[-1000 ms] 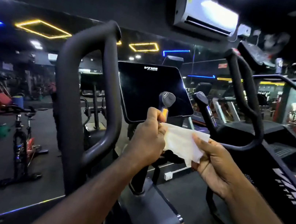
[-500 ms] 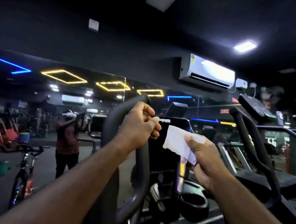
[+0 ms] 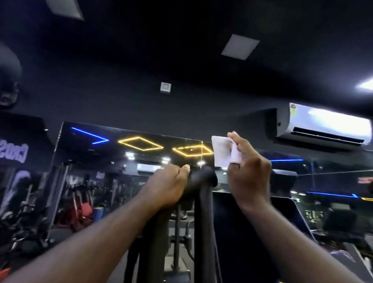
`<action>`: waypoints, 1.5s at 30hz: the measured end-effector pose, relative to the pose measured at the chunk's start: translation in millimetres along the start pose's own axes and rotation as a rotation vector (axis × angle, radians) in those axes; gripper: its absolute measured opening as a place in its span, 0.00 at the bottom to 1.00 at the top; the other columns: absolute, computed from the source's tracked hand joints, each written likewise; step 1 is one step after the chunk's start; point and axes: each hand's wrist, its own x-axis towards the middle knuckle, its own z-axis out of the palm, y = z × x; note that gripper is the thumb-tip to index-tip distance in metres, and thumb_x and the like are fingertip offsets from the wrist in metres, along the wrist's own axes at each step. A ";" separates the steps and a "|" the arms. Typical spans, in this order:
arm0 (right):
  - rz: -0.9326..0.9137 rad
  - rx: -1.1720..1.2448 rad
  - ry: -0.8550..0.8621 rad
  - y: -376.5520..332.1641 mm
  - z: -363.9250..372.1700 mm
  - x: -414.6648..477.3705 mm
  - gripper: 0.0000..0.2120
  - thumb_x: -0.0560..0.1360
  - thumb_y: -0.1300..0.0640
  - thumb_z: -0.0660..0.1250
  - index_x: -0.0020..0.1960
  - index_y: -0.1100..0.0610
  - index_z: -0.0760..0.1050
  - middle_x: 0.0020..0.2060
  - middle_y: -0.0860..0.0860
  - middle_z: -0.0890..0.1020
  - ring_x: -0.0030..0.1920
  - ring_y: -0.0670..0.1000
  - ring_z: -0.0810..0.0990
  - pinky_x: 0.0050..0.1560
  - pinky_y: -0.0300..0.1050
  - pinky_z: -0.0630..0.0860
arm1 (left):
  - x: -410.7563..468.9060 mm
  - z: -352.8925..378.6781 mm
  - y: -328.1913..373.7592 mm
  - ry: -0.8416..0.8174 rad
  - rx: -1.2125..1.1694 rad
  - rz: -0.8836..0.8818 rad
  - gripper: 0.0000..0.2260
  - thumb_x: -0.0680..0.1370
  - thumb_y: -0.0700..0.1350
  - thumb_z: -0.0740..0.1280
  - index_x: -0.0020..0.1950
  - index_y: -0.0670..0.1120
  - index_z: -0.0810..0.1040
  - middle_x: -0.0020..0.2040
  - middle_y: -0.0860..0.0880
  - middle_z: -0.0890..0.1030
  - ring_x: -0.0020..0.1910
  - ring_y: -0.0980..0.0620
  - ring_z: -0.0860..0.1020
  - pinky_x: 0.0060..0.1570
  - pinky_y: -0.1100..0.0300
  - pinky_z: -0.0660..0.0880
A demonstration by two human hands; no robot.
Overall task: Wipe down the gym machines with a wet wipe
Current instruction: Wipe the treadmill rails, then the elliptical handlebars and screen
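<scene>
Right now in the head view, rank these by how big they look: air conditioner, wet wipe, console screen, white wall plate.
1. console screen, though it is close to the camera
2. air conditioner
3. wet wipe, partly covered by the right hand
4. white wall plate

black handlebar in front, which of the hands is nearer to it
Left. The left hand grips the handlebar just below its top bend; the right hand is just above and right of that bend, holding the wet wipe.
</scene>
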 end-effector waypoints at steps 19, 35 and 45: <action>-0.050 0.357 -0.499 20.2 50.2 -9.8 0.17 0.78 0.49 0.57 0.39 0.55 0.81 0.39 0.51 0.83 0.44 0.51 0.82 0.48 0.54 0.78 | -0.7 11.0 -7.6 0.049 -0.240 -0.173 0.17 0.86 0.47 0.58 0.50 0.35 0.78 0.33 0.36 0.83 0.29 0.37 0.83 0.30 0.50 0.79; 0.056 0.534 -0.252 13.8 50.6 -47.7 0.12 0.82 0.53 0.56 0.49 0.54 0.78 0.46 0.46 0.79 0.47 0.42 0.76 0.46 0.33 0.70 | -17.3 12.5 3.9 0.064 -0.316 -0.180 0.14 0.87 0.40 0.57 0.49 0.33 0.77 0.34 0.34 0.82 0.29 0.37 0.82 0.27 0.51 0.78; 0.683 0.792 -0.569 5.0 44.2 -6.3 0.16 0.79 0.56 0.65 0.52 0.69 0.83 0.48 0.65 0.86 0.42 0.56 0.82 0.44 0.49 0.76 | -19.7 13.3 2.5 0.095 -0.311 -0.214 0.16 0.86 0.42 0.57 0.48 0.33 0.77 0.32 0.35 0.81 0.26 0.39 0.81 0.23 0.56 0.75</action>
